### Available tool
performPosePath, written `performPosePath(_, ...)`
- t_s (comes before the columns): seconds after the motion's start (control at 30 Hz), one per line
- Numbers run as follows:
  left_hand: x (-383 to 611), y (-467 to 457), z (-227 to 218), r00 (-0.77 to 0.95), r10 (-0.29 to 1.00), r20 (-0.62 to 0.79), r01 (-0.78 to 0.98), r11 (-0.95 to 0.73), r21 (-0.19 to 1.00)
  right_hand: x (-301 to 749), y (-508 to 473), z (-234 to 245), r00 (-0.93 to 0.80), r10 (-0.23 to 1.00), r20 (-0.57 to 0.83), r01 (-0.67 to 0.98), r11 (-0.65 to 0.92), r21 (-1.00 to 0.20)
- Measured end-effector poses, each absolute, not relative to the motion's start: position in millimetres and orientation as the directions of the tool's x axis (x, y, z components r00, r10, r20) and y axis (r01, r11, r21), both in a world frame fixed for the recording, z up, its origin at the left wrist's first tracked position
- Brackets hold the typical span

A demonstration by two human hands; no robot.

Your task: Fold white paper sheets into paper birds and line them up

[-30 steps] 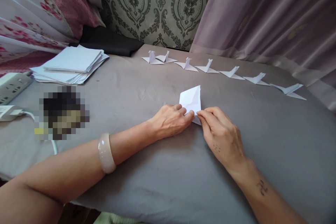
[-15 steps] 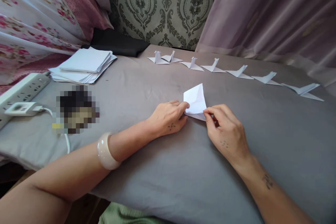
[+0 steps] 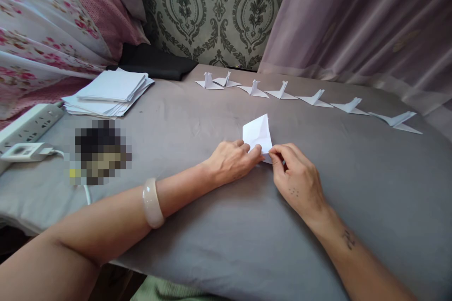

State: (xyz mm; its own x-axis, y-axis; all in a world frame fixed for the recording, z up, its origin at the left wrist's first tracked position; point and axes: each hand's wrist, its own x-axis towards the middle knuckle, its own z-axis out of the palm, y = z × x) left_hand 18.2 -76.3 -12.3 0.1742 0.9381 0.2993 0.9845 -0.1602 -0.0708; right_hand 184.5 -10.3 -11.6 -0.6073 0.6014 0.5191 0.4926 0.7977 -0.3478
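A small piece of folded white paper (image 3: pixel 257 132) lies between my hands on the grey cloth, its upper edge coming to a point. My left hand (image 3: pixel 236 160) is closed on the paper's lower left part, with a finger pressed along its lower edge. At the right corner, my right hand (image 3: pixel 294 169) pinches the paper between thumb and fingertips. The underside of the paper and some of my left fingers are hidden.
Several folded white paper birds (image 3: pixel 282 91) stand in a row along the far side. To the left are a stack of white paper sheets (image 3: pixel 113 87), a white power strip (image 3: pixel 31 124) with a charger (image 3: pixel 28 152), and a blurred-out item (image 3: pixel 102 153). Black cloth (image 3: pixel 153 61) lies behind.
My left fingers have slid right along the paper's lower edge, towards my right hand. My right hand keeps its pinch on the corner. The whole view has shifted slightly.
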Motion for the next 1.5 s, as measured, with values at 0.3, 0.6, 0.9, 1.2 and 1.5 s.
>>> performPosePath(0.3,20,-70,-15,0.25,0.93,0.269,0.964,-0.215,-0.154,185,-11,-12,-0.611,0.616,0.497,0.49,0.788,-0.374)
performPosePath(0.6,14,-76,-14,0.272,0.937,0.218,0.956,-0.237,-0.173,196,-3,-10,-0.677,0.586,0.445,0.443,0.807,-0.389)
performPosePath(0.9,7,-84,-8,0.276,0.946,0.171,0.955,-0.249,-0.161,211,9,-13,-0.781,0.501,0.373,0.386,0.857,-0.342)
performPosePath(1.2,-1,-84,-6,0.254,0.957,0.137,0.967,-0.255,-0.012,211,5,-14,-0.817,0.452,0.359,0.418,0.892,-0.172)
performPosePath(1.5,-16,-89,2,0.286,0.943,0.171,0.931,-0.316,0.183,216,1,-14,-0.864,0.423,0.273,0.422,0.904,-0.066)
